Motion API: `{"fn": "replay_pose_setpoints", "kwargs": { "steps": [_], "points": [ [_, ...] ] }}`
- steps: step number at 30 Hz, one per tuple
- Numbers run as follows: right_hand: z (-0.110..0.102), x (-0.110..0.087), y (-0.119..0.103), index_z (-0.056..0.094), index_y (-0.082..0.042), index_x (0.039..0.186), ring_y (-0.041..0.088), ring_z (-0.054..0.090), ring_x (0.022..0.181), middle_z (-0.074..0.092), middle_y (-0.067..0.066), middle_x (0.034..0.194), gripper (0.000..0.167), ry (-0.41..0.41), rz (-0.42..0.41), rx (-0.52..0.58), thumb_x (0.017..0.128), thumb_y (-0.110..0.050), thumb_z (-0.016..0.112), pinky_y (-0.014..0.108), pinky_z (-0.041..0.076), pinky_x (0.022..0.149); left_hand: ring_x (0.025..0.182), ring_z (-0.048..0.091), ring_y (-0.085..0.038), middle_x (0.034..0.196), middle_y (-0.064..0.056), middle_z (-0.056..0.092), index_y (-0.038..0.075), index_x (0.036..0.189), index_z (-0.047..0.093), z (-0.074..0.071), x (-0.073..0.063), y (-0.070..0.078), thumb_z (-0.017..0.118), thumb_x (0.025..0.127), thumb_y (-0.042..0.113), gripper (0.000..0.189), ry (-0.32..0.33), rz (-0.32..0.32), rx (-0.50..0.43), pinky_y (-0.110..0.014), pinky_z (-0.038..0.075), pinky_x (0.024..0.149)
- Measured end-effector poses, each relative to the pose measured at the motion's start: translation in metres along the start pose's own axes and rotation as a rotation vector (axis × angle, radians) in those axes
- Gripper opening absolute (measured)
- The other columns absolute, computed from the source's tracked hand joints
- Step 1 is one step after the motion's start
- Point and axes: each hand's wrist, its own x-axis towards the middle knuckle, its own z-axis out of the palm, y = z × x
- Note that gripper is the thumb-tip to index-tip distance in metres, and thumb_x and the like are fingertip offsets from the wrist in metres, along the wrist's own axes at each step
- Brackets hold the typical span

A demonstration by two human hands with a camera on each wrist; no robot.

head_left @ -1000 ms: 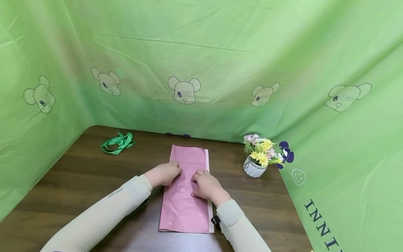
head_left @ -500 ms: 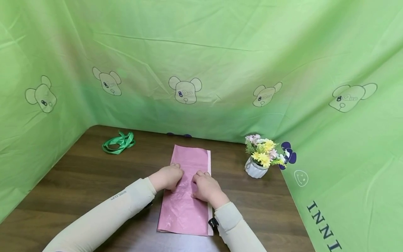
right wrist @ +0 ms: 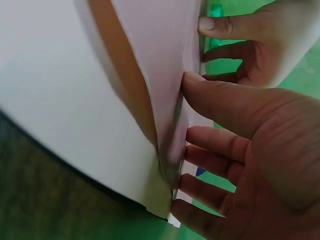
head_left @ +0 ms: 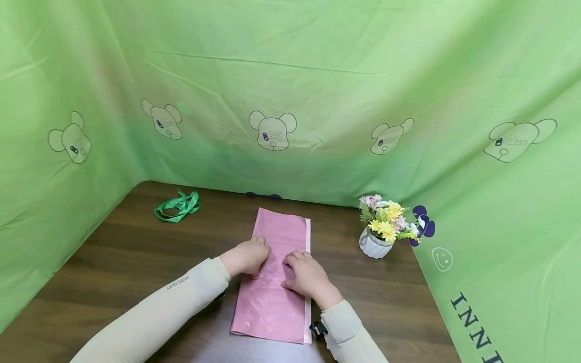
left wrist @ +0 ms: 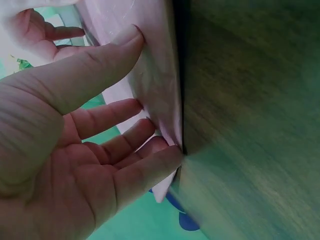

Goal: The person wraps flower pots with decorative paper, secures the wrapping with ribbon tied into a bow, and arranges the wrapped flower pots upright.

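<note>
A folded sheet of pink wrapping paper [head_left: 282, 229] lies lengthwise on the table, a narrow white strip [head_left: 307, 322] showing along its right side. My left hand [head_left: 251, 256] lies over its left edge; in the left wrist view the thumb [left wrist: 127, 42] and extended fingers [left wrist: 145, 175] touch the paper. On the right half rests my right hand [head_left: 310, 275], its fingertips on the pink layer. From the right wrist, that layer's edge stands a little off the white layer [right wrist: 60, 100] beneath, with an orange-brown band [right wrist: 127, 75] between.
A coil of green ribbon [head_left: 178, 206] lies at the back left of the brown wooden table [head_left: 136, 262]. At the back right stands a white pot [head_left: 374, 245] of yellow, pink and white flowers [head_left: 388, 222]. Green cloth [head_left: 272, 70] with bear faces encloses the back and sides.
The head view has shifted slightly, so everything appears a little farther right. Both hands stay at nearly the same places on the pink paper.
</note>
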Motion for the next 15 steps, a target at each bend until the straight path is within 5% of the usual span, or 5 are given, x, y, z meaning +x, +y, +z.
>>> {"fn": "replay_pose_setpoints", "kwargs": {
  "steps": [15],
  "points": [
    [0.0004, 0.0075, 0.0089, 0.071, -0.014, 0.114, 0.024, 0.059, 0.107, 0.065, -0.002, 0.115, 0.049, -0.013, -0.032, -0.004, 0.074, -0.036, 0.089, 0.041, 0.053, 0.092, 0.095, 0.052, -0.025, 0.097, -0.009, 0.056, 0.009, 0.1, 0.066, -0.0064, -0.0019, 0.0069, 0.09, 0.07, 0.013, 0.04, 0.013, -0.017, 0.034, -0.037, 0.055, 0.083]
  ]
}}
